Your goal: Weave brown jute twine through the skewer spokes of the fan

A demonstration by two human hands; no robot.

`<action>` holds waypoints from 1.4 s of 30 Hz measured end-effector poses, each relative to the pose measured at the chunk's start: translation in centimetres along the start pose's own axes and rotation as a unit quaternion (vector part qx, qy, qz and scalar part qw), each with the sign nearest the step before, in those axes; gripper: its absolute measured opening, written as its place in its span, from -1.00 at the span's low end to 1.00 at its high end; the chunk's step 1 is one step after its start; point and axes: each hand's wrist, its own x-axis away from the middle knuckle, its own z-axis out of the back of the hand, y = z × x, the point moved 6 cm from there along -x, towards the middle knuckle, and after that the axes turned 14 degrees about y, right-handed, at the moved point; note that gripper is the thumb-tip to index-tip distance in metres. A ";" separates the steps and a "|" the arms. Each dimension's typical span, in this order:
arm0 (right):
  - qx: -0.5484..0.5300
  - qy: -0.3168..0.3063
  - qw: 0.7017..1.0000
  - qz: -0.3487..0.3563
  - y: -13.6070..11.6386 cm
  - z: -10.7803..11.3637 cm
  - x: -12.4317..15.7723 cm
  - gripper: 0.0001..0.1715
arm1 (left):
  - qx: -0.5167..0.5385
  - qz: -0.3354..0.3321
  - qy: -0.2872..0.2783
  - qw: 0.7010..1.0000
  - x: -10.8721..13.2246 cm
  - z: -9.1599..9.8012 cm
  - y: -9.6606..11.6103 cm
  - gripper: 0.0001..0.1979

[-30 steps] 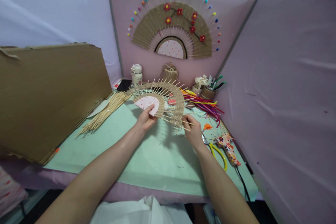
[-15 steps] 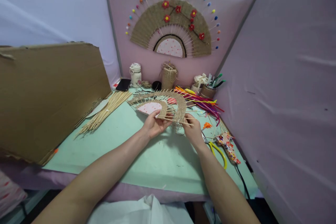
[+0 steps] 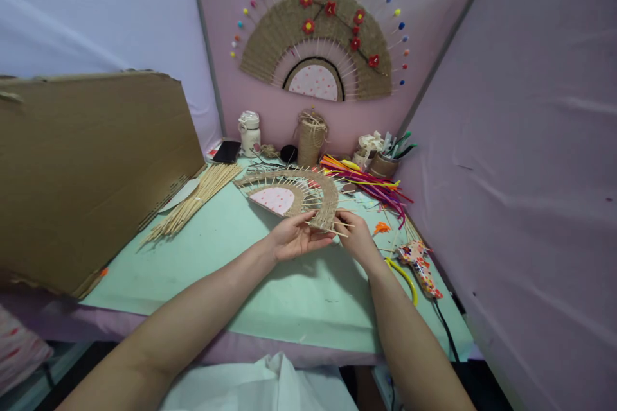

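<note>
Both hands are at a half-made fan (image 3: 328,200) of thin sticks, woven with a band of jute twine and centred on a white half-disc with pink spots. It is held tilted above the table. My left hand (image 3: 299,236) grips its near right edge, thumb on top and fingers underneath. At the right end of the woven band, my right hand (image 3: 354,231) pinches near the last sticks and the twine; its fingertips are partly hidden. Stick ends poke out past the band.
Left are a bundle of sticks (image 3: 197,202) and a large cardboard sheet (image 3: 96,180). Bright pipe cleaners (image 3: 371,183) lie behind; yellow-handled scissors (image 3: 405,277) and a patterned glue gun (image 3: 420,266) lie right. A twine roll (image 3: 311,140) stands at the back; a finished fan (image 3: 274,32) hangs above.
My left hand has slid right along the fan's near edge, away from the spotted half-disc, toward my right hand. The twine hanging beneath the band no longer shows. The view has shifted slightly.
</note>
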 end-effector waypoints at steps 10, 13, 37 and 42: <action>0.011 -0.012 1.000 0.010 0.1 0.4 -0.3 -0.73 | 0.022 0.004 0.016 1.000 -0.1 0.3 0.0 -0.71; 0.029 0.013 0.999 0.009 0.3 1.5 -0.7 -0.72 | 0.014 -0.007 0.015 1.000 -0.1 0.4 0.1 -0.71; 0.091 0.077 0.987 0.111 -0.6 4.9 -1.5 -0.81 | -0.006 -0.052 0.014 0.999 -0.5 0.7 -0.1 -0.70; 0.122 0.126 0.975 0.139 -1.1 5.6 -1.5 -0.82 | -0.013 -0.050 0.029 0.998 -0.5 0.7 -0.2 -0.64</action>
